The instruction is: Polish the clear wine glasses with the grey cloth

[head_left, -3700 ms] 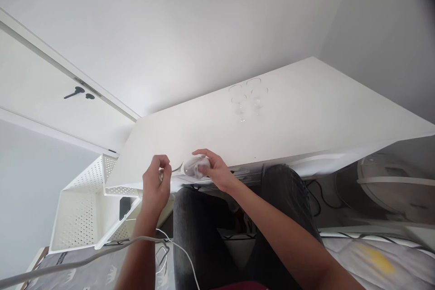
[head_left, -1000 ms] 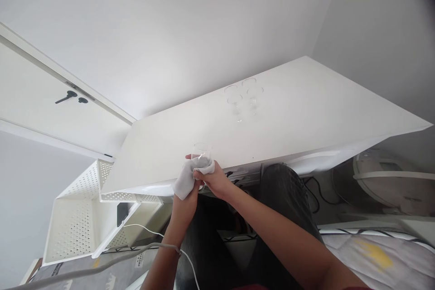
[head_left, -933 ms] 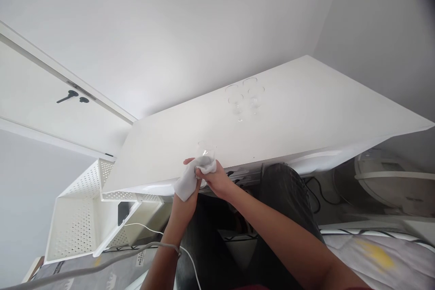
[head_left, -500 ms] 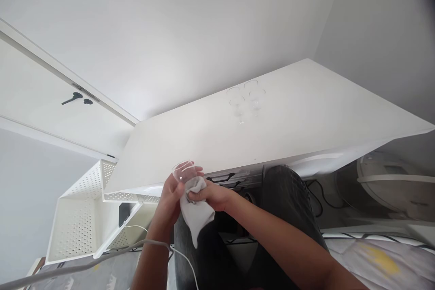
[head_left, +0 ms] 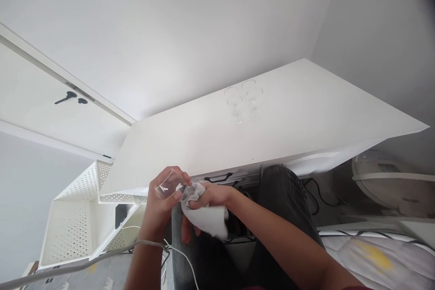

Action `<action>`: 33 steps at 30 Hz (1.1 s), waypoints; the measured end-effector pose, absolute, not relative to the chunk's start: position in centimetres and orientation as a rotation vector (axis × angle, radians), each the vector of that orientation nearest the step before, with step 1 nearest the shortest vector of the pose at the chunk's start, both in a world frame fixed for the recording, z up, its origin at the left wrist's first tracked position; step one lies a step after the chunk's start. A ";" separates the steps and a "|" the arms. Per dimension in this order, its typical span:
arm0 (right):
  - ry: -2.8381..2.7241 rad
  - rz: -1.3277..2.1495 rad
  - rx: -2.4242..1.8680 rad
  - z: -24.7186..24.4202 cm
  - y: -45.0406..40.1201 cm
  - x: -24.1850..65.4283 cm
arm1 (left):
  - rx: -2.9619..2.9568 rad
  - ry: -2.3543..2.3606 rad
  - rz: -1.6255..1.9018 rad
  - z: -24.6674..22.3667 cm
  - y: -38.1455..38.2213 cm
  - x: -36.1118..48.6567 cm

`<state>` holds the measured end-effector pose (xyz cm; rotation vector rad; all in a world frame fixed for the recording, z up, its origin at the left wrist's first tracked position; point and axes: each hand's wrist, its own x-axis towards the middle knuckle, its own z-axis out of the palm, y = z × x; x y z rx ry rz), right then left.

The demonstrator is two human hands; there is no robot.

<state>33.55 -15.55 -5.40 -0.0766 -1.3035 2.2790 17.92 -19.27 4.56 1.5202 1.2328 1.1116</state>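
A clear glass (head_left: 167, 184) lies tilted in my left hand (head_left: 162, 195), its rim toward the left and my fingers wrapped round it. My right hand (head_left: 215, 195) is closed on a white cloth (head_left: 208, 219), bunched against the base end of the glass. The loose part of the cloth hangs down to the right, over my legs. The fabric hides the far end of the glass. Several clear stemmed glasses (head_left: 243, 99) stand together on the white tabletop (head_left: 288, 113), near its back edge.
White perforated shelving (head_left: 73, 231) stands at the lower left beside a grey cable (head_left: 102, 256). Dark drawer handles (head_left: 218, 177) show under the table's front edge. A door with a black handle (head_left: 70, 95) is at the left. Patterned bedding (head_left: 370, 253) lies at the lower right.
The glass has tipped over toward the left in my left hand. The cloth's loose end has swung to the right. The whole view has shifted slightly.
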 end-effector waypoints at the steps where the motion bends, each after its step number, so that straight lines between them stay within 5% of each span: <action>1: -1.338 2.196 -0.131 -5.2 -15.7 33.6 | 1.542 1.283 1.156 4.6 -19.3 18.0; 9: -0.909 1.312 -0.694 -4.5 -15.9 33.2 | 1.647 1.614 1.769 5.7 -20.1 18.5; 17: -0.505 2.118 -0.118 -3.4 -15.9 32.9 | 1.832 1.289 1.621 3.5 -19.8 17.8; 27: -0.714 1.998 -0.494 -5.2 -15.6 32.0 | 2.394 1.170 1.097 2.6 -20.3 19.5; 33: -0.839 1.849 -0.615 -4.3 -15.8 32.5 | 2.194 1.247 1.166 2.7 -20.4 18.3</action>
